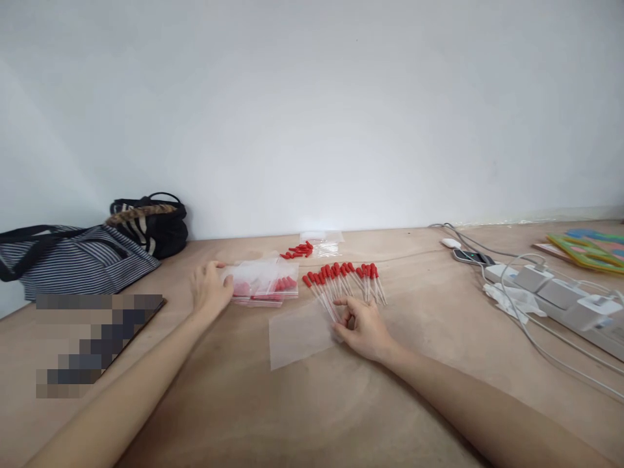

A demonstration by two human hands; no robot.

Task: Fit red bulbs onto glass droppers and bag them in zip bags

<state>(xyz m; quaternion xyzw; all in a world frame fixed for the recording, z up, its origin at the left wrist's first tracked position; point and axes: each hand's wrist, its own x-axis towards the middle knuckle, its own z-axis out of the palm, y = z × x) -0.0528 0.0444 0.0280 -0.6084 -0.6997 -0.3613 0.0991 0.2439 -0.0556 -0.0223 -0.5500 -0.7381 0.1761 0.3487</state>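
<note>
Several clear droppers with red bulbs (336, 273) lie fanned out on the wooden table. Over their lower tips is my right hand (363, 328), its fingers curled, the thumb and index fingertips apart near the stems; whether it grips any stem is unclear. An empty-looking translucent bag (297, 338) lies flat just left of this hand. At the left edge of a pile of zip bags holding red-bulbed pieces (263, 286) rests my left hand (212, 288), fingers spread. Behind the pile sit more red-bulbed droppers (299, 249) on clear plastic.
A striped bag (82, 260) and a black bag (168, 227) stand at the back left, with a blurred dark flat object (107, 338) in front. On the right are a power strip (599, 338) with white chargers and cables, a small black device (472, 258) and colourful flat pieces (589, 250).
</note>
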